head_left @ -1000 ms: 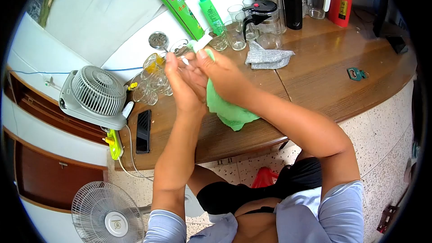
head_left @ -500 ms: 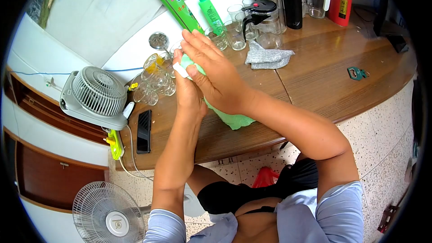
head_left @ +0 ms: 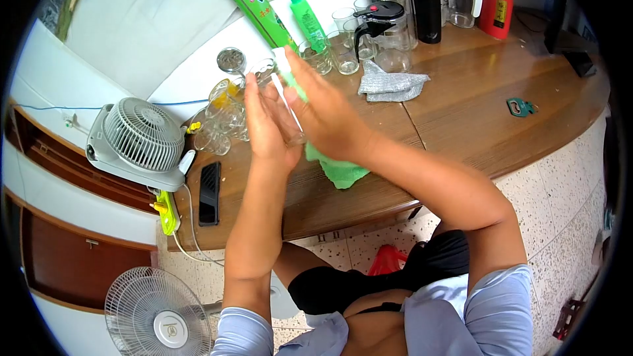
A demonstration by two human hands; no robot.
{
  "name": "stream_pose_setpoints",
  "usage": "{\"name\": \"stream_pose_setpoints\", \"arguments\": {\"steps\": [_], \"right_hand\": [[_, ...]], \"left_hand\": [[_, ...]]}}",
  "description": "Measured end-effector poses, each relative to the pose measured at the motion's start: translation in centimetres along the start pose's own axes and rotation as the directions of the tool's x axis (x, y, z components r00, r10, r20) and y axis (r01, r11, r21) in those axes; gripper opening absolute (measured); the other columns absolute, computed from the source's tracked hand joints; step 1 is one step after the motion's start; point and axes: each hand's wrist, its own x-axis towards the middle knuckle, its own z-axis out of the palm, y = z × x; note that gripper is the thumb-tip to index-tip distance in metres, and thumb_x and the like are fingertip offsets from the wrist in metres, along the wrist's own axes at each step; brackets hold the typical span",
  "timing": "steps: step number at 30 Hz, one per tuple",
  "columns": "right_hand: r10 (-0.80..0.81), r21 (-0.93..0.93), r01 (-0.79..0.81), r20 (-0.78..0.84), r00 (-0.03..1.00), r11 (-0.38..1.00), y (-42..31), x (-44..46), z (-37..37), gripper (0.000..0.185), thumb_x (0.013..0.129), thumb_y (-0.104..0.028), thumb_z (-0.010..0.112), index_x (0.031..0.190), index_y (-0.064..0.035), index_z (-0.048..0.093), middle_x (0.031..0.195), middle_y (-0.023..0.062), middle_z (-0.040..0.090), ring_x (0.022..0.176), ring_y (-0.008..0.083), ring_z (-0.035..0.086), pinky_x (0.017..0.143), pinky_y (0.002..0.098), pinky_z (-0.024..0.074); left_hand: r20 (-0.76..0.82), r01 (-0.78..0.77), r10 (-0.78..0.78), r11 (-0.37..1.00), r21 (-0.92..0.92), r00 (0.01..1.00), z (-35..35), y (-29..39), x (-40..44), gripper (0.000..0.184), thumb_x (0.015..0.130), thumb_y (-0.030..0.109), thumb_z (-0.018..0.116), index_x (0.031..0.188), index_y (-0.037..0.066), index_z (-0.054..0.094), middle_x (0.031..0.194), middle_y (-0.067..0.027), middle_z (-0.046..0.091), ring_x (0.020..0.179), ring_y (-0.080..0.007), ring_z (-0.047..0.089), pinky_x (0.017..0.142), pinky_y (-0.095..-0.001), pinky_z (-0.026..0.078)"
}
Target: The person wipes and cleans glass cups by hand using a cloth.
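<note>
Green cloth [head_left: 339, 170] is held btwn the two hands, above the near edge of the table [head_left: 475, 122], approx. mid-left in the scene. One end is seen hanging on the near side, below the R hand [head_left: 326, 115]; another bit shows at the far side, by the fingers. R fingers are held nearly straight and close together, w/ cloth gripped against the palm; thumb pressure can't be judged (blur). L hand [head_left: 267, 122] is turned palm-in toward the R, fingers extended & slightly cupped; whether anything is gripped there can't be told. A thin white strip [head_left: 287, 102] is seen in the gap; whether it's part of the cloth or a separate item can't be made out.

Handling (judged): cloth prob. v. light, soft, limp; no breakage risk, but little shape is kept, so loose ends may drag. Best taken by a bunched middle or a corner, w/ the hanging end gathered in. Poss. slippery if damp; dampness can't be seen.

Just left of the L hand, glass mugs [head_left: 227, 118] are clustered: prob. rigid, fragile, smooth, so best held by handle or body, not rim. Grey cloth [head_left: 393, 87] is left lying on the far side, right of the hands.
</note>
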Motion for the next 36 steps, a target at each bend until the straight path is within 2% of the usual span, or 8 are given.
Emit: {"name": "stream_pose_setpoints", "arguments": {"steps": [3,6,9,15,22,24,31,36], "right_hand": [[-0.184,-0.136,0.189,0.049,0.982,0.973,-0.4,-0.7,1.1,0.062,0.098,-0.018,0.063,0.149,0.0118,0.045,0.165,0.0332,0.032,0.152,0.0554,0.029,0.127,0.0568,0.0248],[-0.198,-0.342,0.300,0.302,0.933,0.891,-3.0,-0.3,-0.4,0.055,0.107,-0.019,0.052,0.154,0.0087,0.043,0.169,0.0275,0.031,0.157,0.0482,0.026,0.128,0.0527,0.0240],[-0.161,-0.375,0.258,0.270,0.949,0.890,-3.0,0.4,-0.8,0.050,0.107,-0.018,0.052,0.151,0.0064,0.049,0.169,0.0256,0.033,0.158,0.0471,0.025,0.128,0.0530,0.0243],[-0.132,-0.275,0.128,0.004,0.991,0.953,-1.1,1.5,-1.4,0.048,0.110,-0.024,0.050,0.148,0.0048,0.055,0.162,0.0252,0.045,0.155,0.0432,0.035,0.126,0.0491,0.0288],[0.179,0.133,-0.169,-0.067,0.982,0.977,1.2,1.9,-2.3,0.050,0.111,-0.027,0.051,0.144,0.0101,0.056,0.151,0.0325,0.054,0.147,0.0455,0.045,0.122,0.0457,0.0367],[0.206,0.122,-0.203,-0.015,0.978,0.972,1.2,1.3,-1.7,0.052,0.111,-0.027,0.050,0.147,0.0096,0.052,0.153,0.0329,0.051,0.148,0.0439,0.045,0.122,0.0442,0.0364],[-0.107,-0.164,0.134,0.163,0.981,0.977,-1.0,-0.8,0.7,0.059,0.109,-0.024,0.051,0.160,0.0027,0.039,0.170,0.0295,0.025,0.157,0.0482,0.026,0.128,0.0509,0.0241],[-0.162,-0.356,0.258,0.278,0.947,0.898,-2.5,-0.2,-0.1,0.057,0.100,-0.018,0.063,0.150,0.0065,0.048,0.166,0.0285,0.035,0.156,0.0489,0.028,0.128,0.0542,0.0256]], "left_hand": [[-0.042,0.035,-0.041,0.989,-0.142,0.998,-1.9,0.0,1.1,0.057,0.110,0.055,0.046,0.148,0.013,0.051,0.145,-0.0101,0.059,0.131,-0.0247,0.058,0.111,-0.0441,0.048],[-0.059,-0.021,0.016,0.997,-0.079,0.998,-3.1,-1.3,2.2,0.067,0.110,0.061,0.039,0.153,0.010,0.045,0.150,-0.0120,0.055,0.138,-0.0270,0.054,0.114,-0.0454,0.047],[0.065,0.028,-0.022,0.996,-0.085,0.998,-5.1,-2.4,2.0,0.063,0.111,0.060,0.038,0.151,0.012,0.048,0.149,-0.0127,0.056,0.136,-0.0275,0.057,0.112,-0.0453,0.049],[-0.074,0.179,-0.170,0.974,0.140,0.983,0.8,-0.9,-0.8,0.066,0.113,0.060,0.030,0.153,0.010,0.048,0.147,-0.0146,0.059,0.135,-0.0281,0.059,0.111,-0.0464,0.050],[0.148,0.342,-0.329,0.937,-0.069,0.933,1.0,-1.1,-1.2,0.080,0.106,0.073,0.035,0.151,0.008,0.050,0.143,-0.0144,0.061,0.128,-0.0278,0.063,0.109,-0.0483,0.051],[0.082,0.178,-0.177,0.984,-0.011,0.981,1.2,-1.2,-1.0,0.078,0.106,0.072,0.038,0.150,0.008,0.050,0.143,-0.0140,0.061,0.129,-0.0277,0.062,0.108,-0.0477,0.051],[-0.065,0.009,-0.014,0.996,-0.086,0.998,-1.5,-0.5,0.9,0.074,0.104,0.071,0.046,0.150,0.013,0.049,0.138,-0.0113,0.060,0.127,-0.0272,0.060,0.102,-0.0456,0.054],[-0.023,0.068,-0.071,0.993,-0.094,0.997,-3.1,-1.7,1.2,0.075,0.105,0.072,0.041,0.152,0.014,0.046,0.142,-0.0115,0.058,0.129,-0.0271,0.060,0.104,-0.0447,0.053]]}}
